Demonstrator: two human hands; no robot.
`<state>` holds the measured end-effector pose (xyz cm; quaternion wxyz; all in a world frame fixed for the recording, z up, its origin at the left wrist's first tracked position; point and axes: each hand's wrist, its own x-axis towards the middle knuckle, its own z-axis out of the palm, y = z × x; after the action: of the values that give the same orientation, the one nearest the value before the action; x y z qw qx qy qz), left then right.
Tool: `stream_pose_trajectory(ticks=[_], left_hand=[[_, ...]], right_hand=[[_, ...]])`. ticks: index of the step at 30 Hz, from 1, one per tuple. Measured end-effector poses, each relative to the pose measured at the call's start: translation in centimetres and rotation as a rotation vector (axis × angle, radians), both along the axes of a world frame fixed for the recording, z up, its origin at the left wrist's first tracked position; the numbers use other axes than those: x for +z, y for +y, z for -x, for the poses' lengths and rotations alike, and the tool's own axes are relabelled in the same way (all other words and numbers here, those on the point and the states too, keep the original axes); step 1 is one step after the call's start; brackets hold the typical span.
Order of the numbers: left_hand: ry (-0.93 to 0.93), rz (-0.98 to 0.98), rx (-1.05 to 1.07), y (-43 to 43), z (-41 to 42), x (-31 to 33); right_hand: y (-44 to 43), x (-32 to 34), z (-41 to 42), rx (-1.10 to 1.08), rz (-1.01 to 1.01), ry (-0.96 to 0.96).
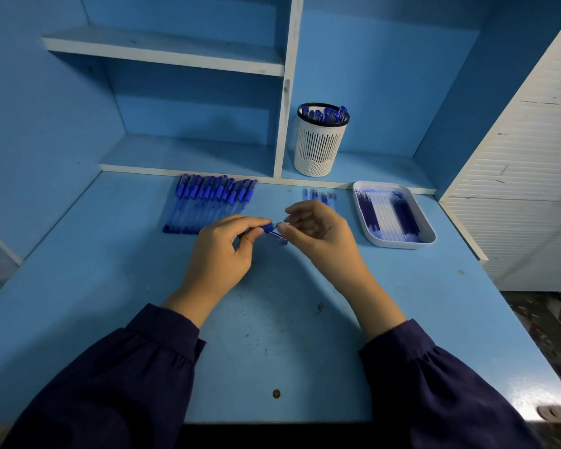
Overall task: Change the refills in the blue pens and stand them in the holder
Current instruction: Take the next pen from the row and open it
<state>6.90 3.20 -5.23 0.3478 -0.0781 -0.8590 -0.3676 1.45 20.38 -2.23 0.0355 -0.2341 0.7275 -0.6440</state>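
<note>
Above the middle of the blue painted desk, the left hand curls its fingers round a blue-and-clear plastic pen. The right hand pinches the pen's front end between thumb and forefinger. From the hands, a row of capped blue pens lies at 11 o'clock and a white rectangular tray of refills at 2 o'clock. Farther back at 1 o'clock, the white slotted holder stands on a shelf with pens in it.

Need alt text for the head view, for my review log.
Over a blue desk, a person's left-hand grip holds a blue pen while the right-hand grip pinches its end. A row of blue pens lies behind, a white tray of refills to the right, and a white holder with pens on the shelf.
</note>
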Motion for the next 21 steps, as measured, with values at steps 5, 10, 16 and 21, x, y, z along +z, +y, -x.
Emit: stream_pose_trajectory(ticks=[5,10,16,21], left_hand=[[-0.01,-0.005,-0.001,0.01,0.01,-0.12],[-0.012,0.005,-0.012,-0.02,-0.01,-0.07],[-0.031,-0.005,-0.001,-0.11,0.06,-0.25],[-0.054,-0.026,0.028,-0.18,0.12,-0.3]], right_hand=[[0.03,-0.07,0.08,0.001,-0.058,0.004],[0.02,0.01,-0.03,0.01,-0.068,-0.031],[0.21,0.15,0.0,0.038,0.0,-0.065],[0.58,0.46,0.51,-0.045,0.12,-0.167]])
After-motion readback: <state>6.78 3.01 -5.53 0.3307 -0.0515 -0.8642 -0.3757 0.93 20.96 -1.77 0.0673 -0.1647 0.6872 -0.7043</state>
